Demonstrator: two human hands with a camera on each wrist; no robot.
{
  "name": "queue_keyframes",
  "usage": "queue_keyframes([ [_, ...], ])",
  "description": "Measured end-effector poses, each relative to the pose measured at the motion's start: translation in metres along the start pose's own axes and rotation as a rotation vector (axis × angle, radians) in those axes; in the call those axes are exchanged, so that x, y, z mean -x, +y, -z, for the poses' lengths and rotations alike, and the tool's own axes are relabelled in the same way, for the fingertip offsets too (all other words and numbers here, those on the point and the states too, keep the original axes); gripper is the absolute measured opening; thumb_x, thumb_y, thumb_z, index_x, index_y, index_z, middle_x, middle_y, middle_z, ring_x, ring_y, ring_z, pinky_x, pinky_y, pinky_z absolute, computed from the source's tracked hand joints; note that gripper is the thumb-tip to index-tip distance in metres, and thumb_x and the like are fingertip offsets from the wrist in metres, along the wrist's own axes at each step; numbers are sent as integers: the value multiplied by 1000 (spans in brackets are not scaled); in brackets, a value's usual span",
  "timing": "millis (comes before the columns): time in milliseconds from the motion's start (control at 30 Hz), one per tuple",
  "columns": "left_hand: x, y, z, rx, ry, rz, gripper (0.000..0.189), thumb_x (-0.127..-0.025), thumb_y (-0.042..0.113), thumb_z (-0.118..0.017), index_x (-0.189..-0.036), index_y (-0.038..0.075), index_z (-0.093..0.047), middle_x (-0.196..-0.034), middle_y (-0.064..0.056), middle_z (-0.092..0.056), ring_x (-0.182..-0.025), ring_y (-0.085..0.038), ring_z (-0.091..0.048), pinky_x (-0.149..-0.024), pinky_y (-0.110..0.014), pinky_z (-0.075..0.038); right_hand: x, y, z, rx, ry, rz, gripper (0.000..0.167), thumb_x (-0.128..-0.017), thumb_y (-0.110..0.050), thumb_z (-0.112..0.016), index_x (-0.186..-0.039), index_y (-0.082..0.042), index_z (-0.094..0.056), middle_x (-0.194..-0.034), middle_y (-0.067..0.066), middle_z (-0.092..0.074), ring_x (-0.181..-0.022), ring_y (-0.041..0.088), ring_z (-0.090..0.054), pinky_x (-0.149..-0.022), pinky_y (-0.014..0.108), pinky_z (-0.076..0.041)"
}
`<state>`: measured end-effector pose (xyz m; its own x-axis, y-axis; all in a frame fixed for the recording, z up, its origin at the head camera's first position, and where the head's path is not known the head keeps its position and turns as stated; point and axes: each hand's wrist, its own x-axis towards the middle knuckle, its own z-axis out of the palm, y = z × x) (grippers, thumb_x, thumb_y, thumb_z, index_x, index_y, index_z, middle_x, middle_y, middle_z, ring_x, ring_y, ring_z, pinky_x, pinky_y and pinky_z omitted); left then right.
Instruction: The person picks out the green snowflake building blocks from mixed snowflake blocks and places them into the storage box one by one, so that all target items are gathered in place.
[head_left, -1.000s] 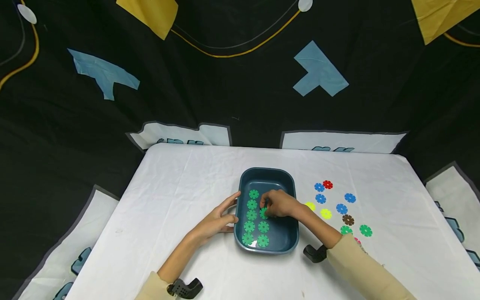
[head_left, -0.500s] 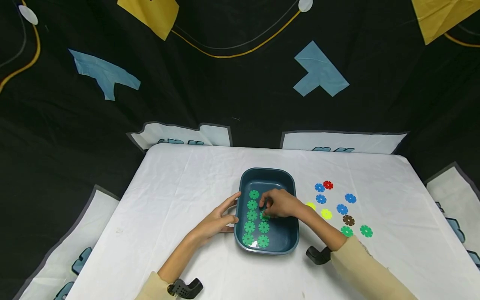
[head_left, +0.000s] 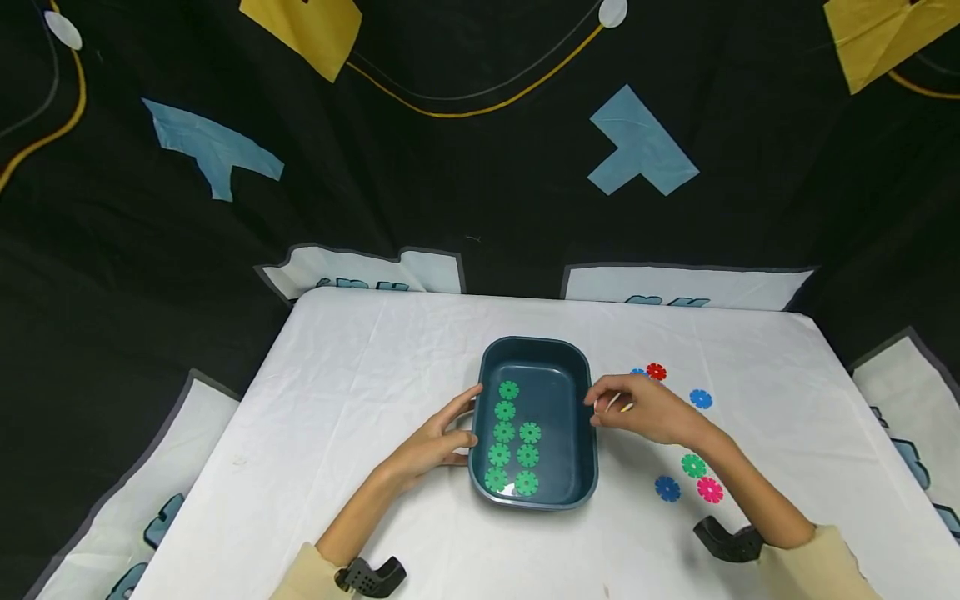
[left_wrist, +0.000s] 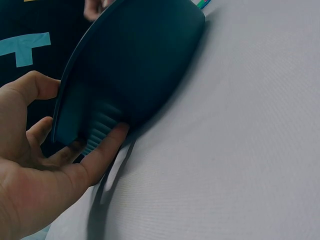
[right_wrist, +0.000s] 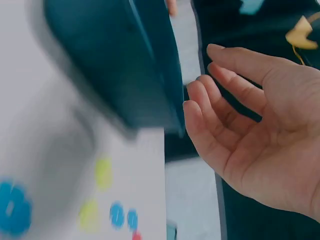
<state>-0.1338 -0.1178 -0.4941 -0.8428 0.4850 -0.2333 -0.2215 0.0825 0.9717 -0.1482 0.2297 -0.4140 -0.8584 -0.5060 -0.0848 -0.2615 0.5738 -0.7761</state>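
Note:
A dark teal tray (head_left: 558,492) lies on the white table. Inside it, green slotted discs (head_left: 504,432) form two columns, several on the left and 3 on the right. My left hand (head_left: 423,442) touches the tray's left side, index fingertip at the rim; in the left wrist view the thumb (left_wrist: 107,147) rests on a ribbed patch of the outer wall. My right hand (head_left: 645,408) hovers just beyond the right rim, fingers loosely bent. The right wrist view shows that hand (right_wrist: 250,115) holding nothing, its fingertips close to the tray wall.
Loose discs lie right of the tray: a red one (head_left: 656,372), blue ones (head_left: 667,489), a green one (head_left: 693,465) and a pink one (head_left: 710,490). Yellow discs (right_wrist: 103,173) show in the right wrist view. A black curtain (head_left: 480,183) stands behind the table.
My right hand has left the tray's inside and moved right, past the rim. The top green disc of the right column is uncovered. The left hand has stayed in place.

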Motion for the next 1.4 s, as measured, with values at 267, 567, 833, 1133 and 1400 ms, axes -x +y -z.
queue_keyframes([
  [267, 1, -1, 1, 0, 1, -2, 79, -90, 7, -58, -160, 27, -26, -162, -14, -18, -126, -37, -50, -92, -50, -52, 62, 41, 23, 37, 132, -176, 25, -90, -16, -74, -112, -4, -69, -97, 3, -63, -91, 23, -60, -75, 27, -56],
  [567, 2, -2, 0, -1, 9, -2, 79, -90, 7, -58, -160, 26, -26, -161, -15, -19, -126, -37, -50, -91, -50, -53, 119, 95, 32, 44, 223, -406, 37, -91, -22, -74, -119, 1, -66, -110, 13, -66, -97, 29, -58, -69, 30, -55],
  [833, 2, -2, 0, 6, 7, -2, 79, -90, 5, -57, -159, 27, -27, -162, -14, -19, -126, -37, -50, -91, -50, -53, 136, 126, 37, 40, 203, -537, 53, -88, -28, -76, -125, 6, -60, -110, 14, -63, -89, 24, -55, -69, 32, -49],
  [1133, 2, -1, 0, 8, 2, -6, 79, -90, 6, -57, -160, 26, -26, -162, -15, -18, -122, -36, -53, -92, -50, -52, 136, 135, 30, 141, 248, -522, 46, -86, -23, -76, -120, 5, -63, -102, 12, -57, -89, 28, -52, -69, 35, -46],
  [1400, 1, 1, -1, 12, -2, -5, 79, -90, 5, -57, -159, 27, -27, -162, -14, -18, -127, -37, -49, -92, -49, -53, 134, 133, 30, 157, 257, -502, 37, -85, -16, -76, -111, 5, -61, -96, 9, -56, -86, 25, -52, -69, 36, -44],
])
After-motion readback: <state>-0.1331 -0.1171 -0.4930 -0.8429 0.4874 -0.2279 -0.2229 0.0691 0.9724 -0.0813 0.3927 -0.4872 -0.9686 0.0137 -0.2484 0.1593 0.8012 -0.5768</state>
